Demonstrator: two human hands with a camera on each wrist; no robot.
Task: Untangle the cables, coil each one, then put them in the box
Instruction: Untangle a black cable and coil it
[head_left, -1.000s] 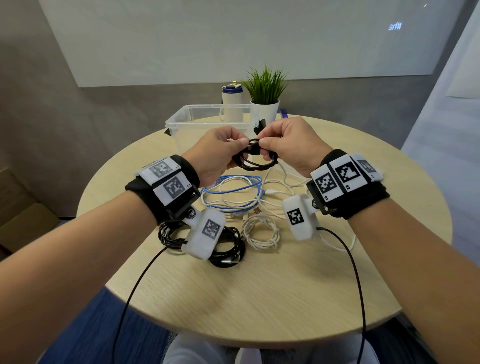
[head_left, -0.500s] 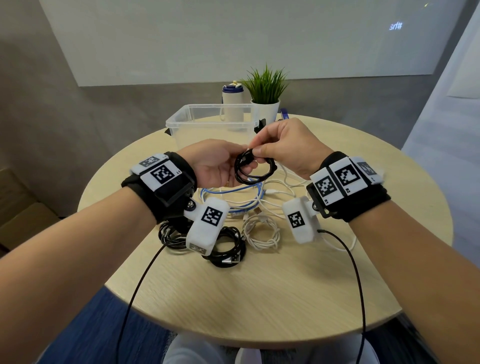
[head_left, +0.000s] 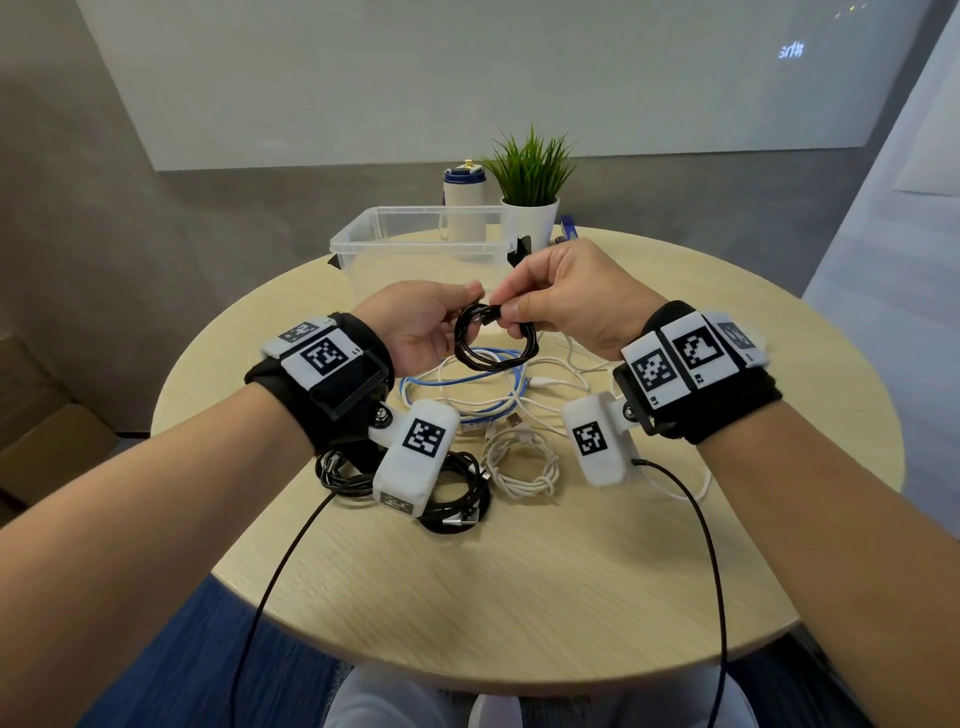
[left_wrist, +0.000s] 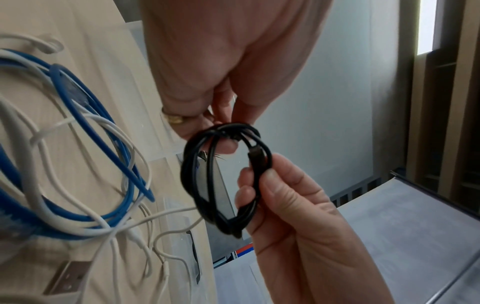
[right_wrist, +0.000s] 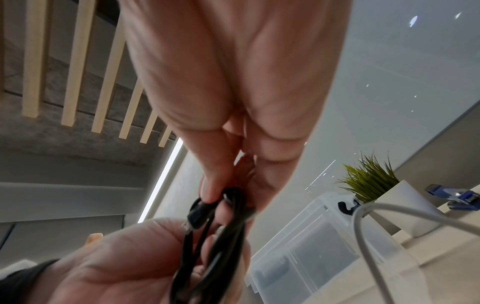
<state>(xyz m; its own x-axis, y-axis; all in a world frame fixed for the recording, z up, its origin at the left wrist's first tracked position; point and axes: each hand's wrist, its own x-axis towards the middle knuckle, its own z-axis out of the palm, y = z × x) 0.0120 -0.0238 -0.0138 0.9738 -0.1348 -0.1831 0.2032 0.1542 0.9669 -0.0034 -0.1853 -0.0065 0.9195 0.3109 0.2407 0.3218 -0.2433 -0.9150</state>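
Observation:
A small coiled black cable (head_left: 493, 340) (left_wrist: 223, 179) (right_wrist: 207, 236) hangs in the air above the table, in front of the clear plastic box (head_left: 415, 244). My left hand (head_left: 421, 327) (left_wrist: 265, 183) pinches its left side between thumb and fingers. My right hand (head_left: 545, 306) (right_wrist: 228, 197) pinches the top of the coil. Below them a blue cable (head_left: 467, 384) (left_wrist: 85, 115) and loose white cables (head_left: 550, 384) lie tangled. A coiled white cable (head_left: 519, 462) and coiled black cables (head_left: 457, 499) lie nearer to me.
A round wooden table (head_left: 519, 597) carries everything. Behind the box stand a white bottle with a blue cap (head_left: 464, 197) and a potted green plant (head_left: 530, 182). A blue clip (right_wrist: 459, 197) lies right of the plant. Black wires run from my wrist cameras over the table's near edge.
The black coil has turned from lying nearly flat to hanging as an open loop. My left hand dropped lower and rolled palm-inward; my right hand shifted its pinch to the coil's top.

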